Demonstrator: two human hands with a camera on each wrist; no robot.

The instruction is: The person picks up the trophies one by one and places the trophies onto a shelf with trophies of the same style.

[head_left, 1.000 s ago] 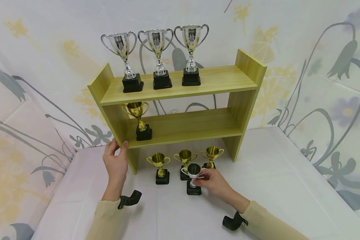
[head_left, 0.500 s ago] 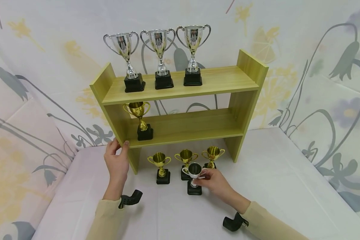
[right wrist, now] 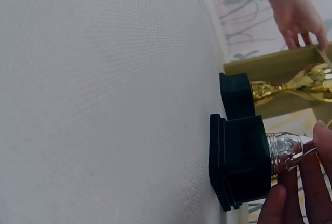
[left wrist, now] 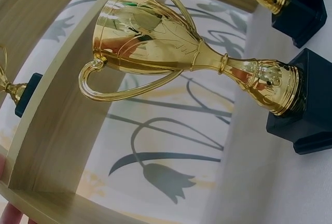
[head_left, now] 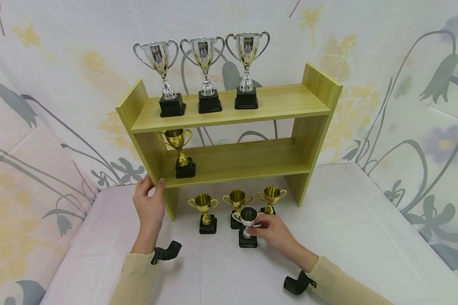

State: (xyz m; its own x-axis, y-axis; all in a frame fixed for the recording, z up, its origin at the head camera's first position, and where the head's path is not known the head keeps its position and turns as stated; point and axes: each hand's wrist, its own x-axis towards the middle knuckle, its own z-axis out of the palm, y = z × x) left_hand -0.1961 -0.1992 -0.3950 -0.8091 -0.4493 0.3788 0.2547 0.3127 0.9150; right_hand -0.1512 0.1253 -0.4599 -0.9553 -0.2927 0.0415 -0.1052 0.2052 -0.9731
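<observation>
My right hand pinches the stem of a small silver trophy cup upright on its black base, low over the white tablecloth. In the right wrist view, thumb and fingers close around that silver stem. My left hand grips the left side panel of the wooden shelf, thumb at the front edge and fingers behind. Just behind the silver cup stand two small gold trophies, one in the middle and one to the right; another gold trophy stands further left.
Three large silver trophies, left, middle and right, line the top shelf. One gold trophy occupies the left end of the middle shelf. A flower-patterned cloth hangs behind. The white tablecloth spreads around the shelf's legs.
The head view has shifted a little, moving everything slightly right in the picture. Both hands keep their hold and the trophies stay in place relative to the shelf.
</observation>
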